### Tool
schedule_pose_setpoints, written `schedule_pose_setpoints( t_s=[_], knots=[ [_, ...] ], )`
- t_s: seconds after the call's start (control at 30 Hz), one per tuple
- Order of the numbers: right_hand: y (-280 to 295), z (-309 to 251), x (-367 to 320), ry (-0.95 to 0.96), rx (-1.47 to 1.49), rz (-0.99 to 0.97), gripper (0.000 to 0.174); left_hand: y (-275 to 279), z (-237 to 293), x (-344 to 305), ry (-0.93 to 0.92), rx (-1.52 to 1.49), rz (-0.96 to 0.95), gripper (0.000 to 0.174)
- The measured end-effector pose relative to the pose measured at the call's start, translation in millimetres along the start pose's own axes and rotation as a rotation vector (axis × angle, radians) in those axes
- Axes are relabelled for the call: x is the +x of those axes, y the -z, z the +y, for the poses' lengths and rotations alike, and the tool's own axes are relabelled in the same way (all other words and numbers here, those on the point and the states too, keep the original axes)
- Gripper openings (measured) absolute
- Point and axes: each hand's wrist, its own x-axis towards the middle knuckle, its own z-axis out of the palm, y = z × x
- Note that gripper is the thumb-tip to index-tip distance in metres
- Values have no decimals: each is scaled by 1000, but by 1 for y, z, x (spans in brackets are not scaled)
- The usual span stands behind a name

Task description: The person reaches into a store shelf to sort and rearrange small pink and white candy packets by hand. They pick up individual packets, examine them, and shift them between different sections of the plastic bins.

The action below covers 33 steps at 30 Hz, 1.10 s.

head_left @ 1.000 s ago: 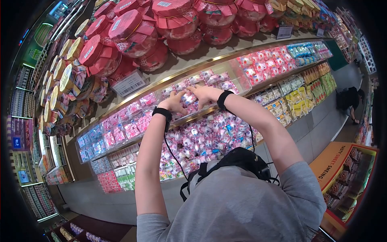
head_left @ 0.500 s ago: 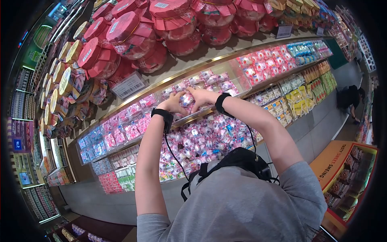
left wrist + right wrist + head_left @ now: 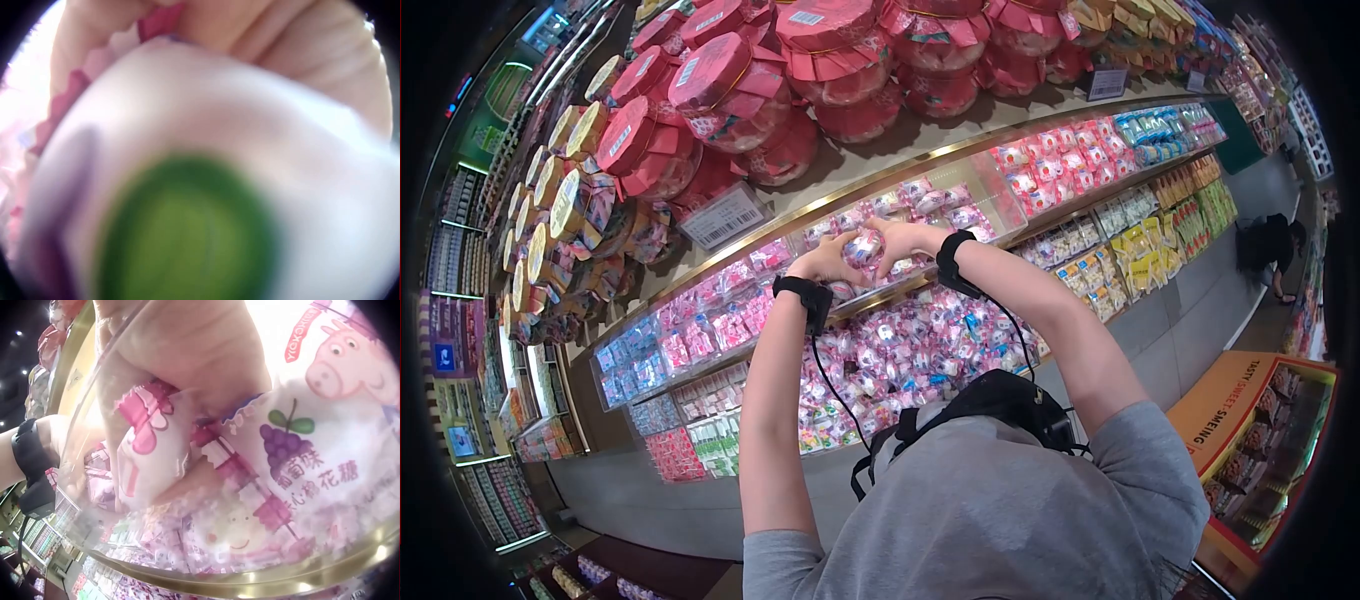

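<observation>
In the head view the left hand and right hand reach into a clear bin, with a pink-and-white wrapped candy packet between their curled fingers. A white packet with a blurred green patch fills the left wrist view, against the left hand. The right wrist view has the right hand around a pink-and-white packet. Beside it lies a packet with a pink pig and purple grapes. Part of the left hand shows behind the clear wall.
Red-covered jars stand on the shelf above, by a price tag. Packets in a lower bin lie below the hands, and a gold edge runs along the shelf. At right are a crouching person and an orange display.
The hands stay at the same bin. The packet between them shows more fully than before, and the right hand's fingers have shifted slightly around it.
</observation>
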Motion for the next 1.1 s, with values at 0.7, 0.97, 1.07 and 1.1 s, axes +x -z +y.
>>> schedule_pose_setpoints(
  t_s=[0.7,0.97,1.07,1.1],
  knots=[
    [8,-8,-7,60,526,-100,70,3,-15,1,-98,-553,32,75],
    [21,-31,-25,45,488,-73,60,6,11,-39,-150,-782,60,65],
    [21,-33,-30,107,551,-103,54,10,20,-54,-160,-749,64,65],
    [23,-39,-37,107,543,-99,52,10,24,-61,-158,-752,62,65]
  ],
)
